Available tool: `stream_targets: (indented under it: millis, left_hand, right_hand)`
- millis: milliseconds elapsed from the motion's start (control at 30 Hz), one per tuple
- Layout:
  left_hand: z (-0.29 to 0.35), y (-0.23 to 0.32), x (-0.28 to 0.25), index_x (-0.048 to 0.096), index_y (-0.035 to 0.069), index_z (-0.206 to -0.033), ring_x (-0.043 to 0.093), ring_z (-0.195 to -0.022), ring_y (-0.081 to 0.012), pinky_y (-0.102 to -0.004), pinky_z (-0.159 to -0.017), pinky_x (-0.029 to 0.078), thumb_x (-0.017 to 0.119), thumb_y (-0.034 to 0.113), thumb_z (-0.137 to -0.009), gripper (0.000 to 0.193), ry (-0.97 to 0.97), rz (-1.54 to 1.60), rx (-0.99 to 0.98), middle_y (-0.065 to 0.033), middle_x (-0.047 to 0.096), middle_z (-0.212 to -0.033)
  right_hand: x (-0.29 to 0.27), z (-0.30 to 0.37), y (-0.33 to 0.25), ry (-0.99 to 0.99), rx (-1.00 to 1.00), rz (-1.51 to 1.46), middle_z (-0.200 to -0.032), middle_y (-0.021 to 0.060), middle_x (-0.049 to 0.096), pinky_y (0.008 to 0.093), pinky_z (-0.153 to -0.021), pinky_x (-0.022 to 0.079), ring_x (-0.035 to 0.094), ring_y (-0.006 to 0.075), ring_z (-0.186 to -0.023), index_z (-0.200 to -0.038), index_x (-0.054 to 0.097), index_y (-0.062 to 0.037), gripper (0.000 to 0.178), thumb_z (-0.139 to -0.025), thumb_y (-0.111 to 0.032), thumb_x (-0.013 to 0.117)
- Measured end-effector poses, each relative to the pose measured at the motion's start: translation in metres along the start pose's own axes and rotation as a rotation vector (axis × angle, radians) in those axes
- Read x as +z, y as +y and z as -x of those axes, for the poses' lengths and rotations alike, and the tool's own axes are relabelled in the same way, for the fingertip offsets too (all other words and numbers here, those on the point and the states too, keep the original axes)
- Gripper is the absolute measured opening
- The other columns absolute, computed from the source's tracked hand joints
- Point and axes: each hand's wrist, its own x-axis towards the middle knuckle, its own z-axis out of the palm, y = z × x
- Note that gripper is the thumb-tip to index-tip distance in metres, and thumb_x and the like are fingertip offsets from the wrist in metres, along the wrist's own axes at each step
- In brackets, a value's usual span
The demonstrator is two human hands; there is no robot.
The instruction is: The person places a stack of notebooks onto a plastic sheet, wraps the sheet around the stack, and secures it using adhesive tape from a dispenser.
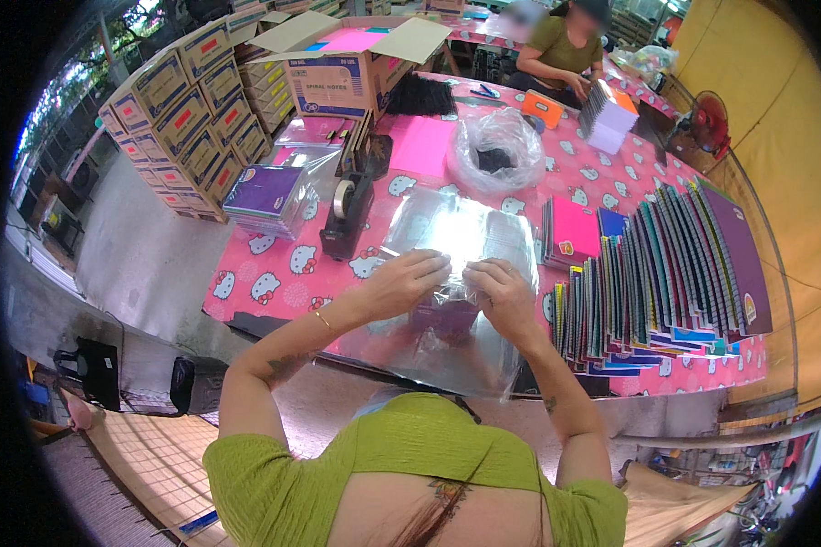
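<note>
In front of me on the table lies a clear plastic bag [511,228], part of a shiny stack of such bags. My left hand [412,278] pinches its edge with the fingers pressed together. Close beside it, my right hand [502,290] has its fingers curled on the same plastic. Below the hands, nearer to me, a purple notebook [442,319] shows through the clear film. Glare hides the middle of the plastic, and whether the notebook is fully inside a bag I cannot tell.
A black tape dispenser [347,219] and wrapped purple notebooks [266,196] stand left. Rows of spiral notebooks [657,273] fill the right side. Beyond are a clear bag with black contents [497,150], an opened carton [342,87], stacked cartons [187,114] and a seated person [561,55].
</note>
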Motion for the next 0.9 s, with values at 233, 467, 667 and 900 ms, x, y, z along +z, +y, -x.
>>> stream_targets:
  millis: [233,467,667,900]
  left_hand:
    - [-0.032,-0.021,-0.014,0.062,0.003,-0.118,0.062,-0.088,-0.0316,-0.0418,-0.074,0.049,0.07,0.025,-0.085,0.04,-0.135,0.397,-0.301,-0.0103,0.063,-0.095]
    - [-0.049,-0.027,-0.007,0.064,0.0,-0.111,0.062,-0.076,-0.0255,-0.0358,-0.068,0.047,0.075,0.031,-0.083,0.043,0.041,0.217,-0.38,-0.0113,0.065,-0.088]
    - [-0.078,-0.08,0.024,0.07,-0.001,-0.094,0.059,-0.075,-0.0108,-0.0251,-0.071,0.045,0.074,0.025,-0.085,0.028,-0.39,1.067,-0.621,-0.0012,0.066,-0.081]
    - [0.069,-0.163,0.03,0.072,0.0,-0.097,0.063,-0.075,-0.0117,-0.0276,-0.063,0.051,0.066,0.02,-0.089,0.022,0.445,0.032,-1.055,-0.0045,0.068,-0.083]
  right_hand:
    - [-0.015,-0.029,0.01,-0.283,0.219,-0.156,-0.094,0.0094,0.067,0.0414,-0.085,0.047,0.06,0.0288,-0.098,-0.095,0.064,-0.0068,0.023,-0.075,-0.014,0.074]
    - [-0.01,-0.051,0.038,-0.299,0.387,-0.212,-0.096,0.0103,0.068,0.0389,-0.077,0.051,0.066,0.0251,-0.088,-0.11,0.063,-0.0075,0.045,-0.076,-0.031,0.08]
    - [0.011,-0.04,0.071,-0.222,0.556,-0.684,-0.096,0.0088,0.067,0.0305,-0.08,0.051,0.063,0.0159,-0.09,-0.118,0.063,-0.0031,0.051,-0.078,-0.028,0.081]
    - [0.014,-0.039,0.059,-0.166,0.629,-0.629,-0.092,0.0088,0.069,0.03,-0.077,0.051,0.065,0.0159,-0.088,-0.114,0.064,-0.0023,0.04,-0.082,-0.023,0.076]
